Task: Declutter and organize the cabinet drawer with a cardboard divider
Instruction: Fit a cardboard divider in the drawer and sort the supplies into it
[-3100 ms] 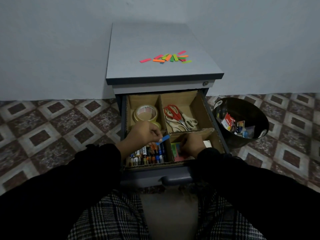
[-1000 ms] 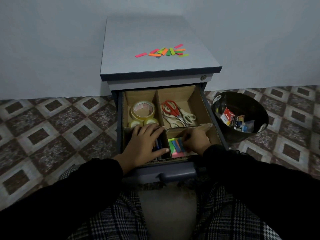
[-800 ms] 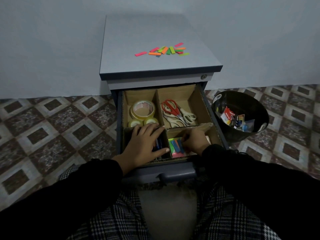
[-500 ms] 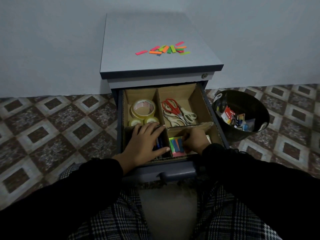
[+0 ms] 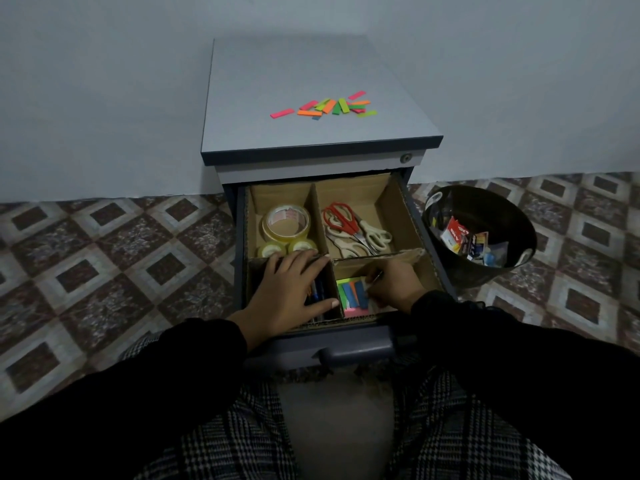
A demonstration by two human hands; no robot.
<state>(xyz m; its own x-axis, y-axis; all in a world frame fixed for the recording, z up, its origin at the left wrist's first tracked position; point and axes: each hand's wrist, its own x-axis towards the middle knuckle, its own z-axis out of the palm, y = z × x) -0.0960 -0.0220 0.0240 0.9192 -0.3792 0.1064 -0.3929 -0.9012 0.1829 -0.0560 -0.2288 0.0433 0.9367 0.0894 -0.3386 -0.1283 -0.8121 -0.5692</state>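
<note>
Inside the open drawer (image 5: 332, 348), item by item, I count four cells made by the cardboard divider (image 5: 320, 223). Far-left cell: tape rolls (image 5: 285, 223). Far-right cell: scissors (image 5: 353, 226), red-handled and pale. Near-left cell: my left hand (image 5: 291, 292) lies flat, fingers straight, over pens (image 5: 317, 292). Near-right cell: my right hand (image 5: 394, 285), fingers curled, pinches at coloured sticky tabs (image 5: 351, 296) — I cannot see the fingertips clearly. Above the drawer, on the cabinet top (image 5: 311, 71): loose neon tabs (image 5: 329, 107). Right of the drawer — a dark bin (image 5: 481, 233) holding scraps.
</note>
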